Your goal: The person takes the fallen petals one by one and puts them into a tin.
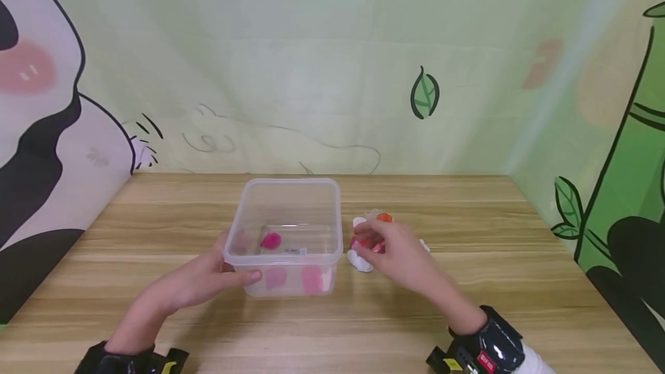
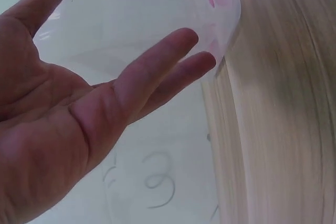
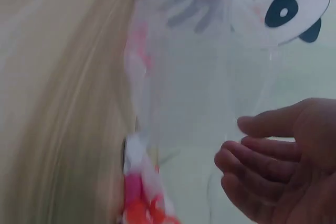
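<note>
A clear plastic box (image 1: 288,234) stood on the wooden counter (image 1: 467,281) between the 2 hands. The left hand (image 1: 205,279) lay against its near left corner, fingers straight along the wall and thumb at the rim. The right hand (image 1: 397,253), fingers loosely spread and gripping nothing, hovered over a small heap of pink, red and white pieces (image 1: 366,244) just beside the box's right wall. Pink pieces (image 1: 271,240) lay inside the box.
</note>
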### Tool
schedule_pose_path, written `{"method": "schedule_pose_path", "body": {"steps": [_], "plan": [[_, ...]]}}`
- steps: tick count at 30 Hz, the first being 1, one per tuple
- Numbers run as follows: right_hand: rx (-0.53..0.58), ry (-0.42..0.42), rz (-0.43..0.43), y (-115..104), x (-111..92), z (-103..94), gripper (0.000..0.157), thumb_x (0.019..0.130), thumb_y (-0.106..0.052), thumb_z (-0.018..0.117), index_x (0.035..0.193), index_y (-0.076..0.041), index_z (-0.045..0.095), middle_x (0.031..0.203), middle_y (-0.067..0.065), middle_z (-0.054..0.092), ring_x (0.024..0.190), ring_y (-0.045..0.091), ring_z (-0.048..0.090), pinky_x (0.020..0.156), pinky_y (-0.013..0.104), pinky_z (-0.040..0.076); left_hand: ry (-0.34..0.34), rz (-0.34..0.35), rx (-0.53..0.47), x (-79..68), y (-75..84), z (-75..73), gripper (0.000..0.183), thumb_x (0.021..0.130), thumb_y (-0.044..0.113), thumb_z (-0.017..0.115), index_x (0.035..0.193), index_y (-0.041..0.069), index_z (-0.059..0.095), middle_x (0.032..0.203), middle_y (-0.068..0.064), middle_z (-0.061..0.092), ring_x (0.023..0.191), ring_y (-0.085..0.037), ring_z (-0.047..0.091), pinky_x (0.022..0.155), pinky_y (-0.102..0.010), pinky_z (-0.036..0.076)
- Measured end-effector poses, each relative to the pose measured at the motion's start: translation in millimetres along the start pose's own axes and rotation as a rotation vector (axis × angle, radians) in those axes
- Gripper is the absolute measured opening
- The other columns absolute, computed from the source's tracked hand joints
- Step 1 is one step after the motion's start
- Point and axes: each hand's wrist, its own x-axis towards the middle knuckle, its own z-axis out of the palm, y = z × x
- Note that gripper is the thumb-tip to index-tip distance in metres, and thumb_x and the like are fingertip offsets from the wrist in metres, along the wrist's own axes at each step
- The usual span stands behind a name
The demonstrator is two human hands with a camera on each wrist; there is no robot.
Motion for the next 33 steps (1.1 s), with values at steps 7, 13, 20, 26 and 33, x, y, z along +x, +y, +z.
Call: {"method": "schedule_pose_path", "body": {"steps": [7, 13, 20, 26, 33], "plan": [[-0.455, -0.022, 0.197, 33.0, -4.4, -11.7, 0.019, 0.082, -0.011, 0.079, 0.093, -0.008, 0.064, 0.075, -0.002, 0.052, 0.069, 0.016, 0.050, 0.057, 0.026, 0.039, 0.034, 0.002, 0.001, 4.4, -4.0, 4.3, 0.096, 0.086, 0.031, 0.078, 0.151, 0.011, 0.012, 0.137, -0.018, 0.039, 0.125, -0.037, 0.043, 0.099, -0.048, 0.031], [-0.557, -0.044, 0.269, 45.5, -6.4, -11.2, 0.044, 0.080, -0.016, 0.082, 0.117, -0.001, 0.063, 0.100, 0.009, 0.061, 0.091, 0.025, 0.059, 0.069, 0.038, 0.050, 0.038, 0.013, -0.023, 6.5, -8.1, 7.5, 0.096, 0.086, 0.030, 0.078, 0.152, 0.016, 0.009, 0.138, -0.016, 0.041, 0.124, -0.033, 0.046, 0.099, -0.045, 0.031], [-0.618, -0.039, 0.311, 53.8, -5.1, -12.1, 0.032, 0.083, -0.016, 0.080, 0.108, -0.001, 0.067, 0.093, 0.010, 0.062, 0.081, 0.022, 0.058, 0.061, 0.035, 0.047, 0.026, 0.016, -0.041, 7.1, -7.1, 8.7, 0.094, 0.089, 0.029, 0.075, 0.153, 0.019, 0.007, 0.139, -0.015, 0.041, 0.125, -0.031, 0.047, 0.100, -0.044, 0.031], [-0.646, -0.023, 0.284, 58.5, -3.4, -12.9, 0.015, 0.084, -0.015, 0.078, 0.091, -0.006, 0.068, 0.071, 0.002, 0.053, 0.066, 0.019, 0.049, 0.050, 0.030, 0.036, 0.026, 0.034, -0.033, 7.8, -5.0, 9.0, 0.093, 0.090, 0.026, 0.074, 0.154, 0.020, 0.006, 0.139, -0.014, 0.041, 0.126, -0.032, 0.045, 0.100, -0.044, 0.031], [-0.644, 0.002, 0.266, 58.7, -3.9, -15.0, 0.013, 0.087, -0.010, 0.073, 0.078, -0.009, 0.063, 0.066, 0.001, 0.049, 0.060, 0.018, 0.047, 0.048, 0.029, 0.034, 0.022, 0.028, -0.020, 7.9, -3.6, 9.0, 0.093, 0.091, 0.027, 0.073, 0.154, 0.020, 0.005, 0.139, -0.014, 0.041, 0.124, -0.030, 0.047, 0.099, -0.042, 0.033]]}}
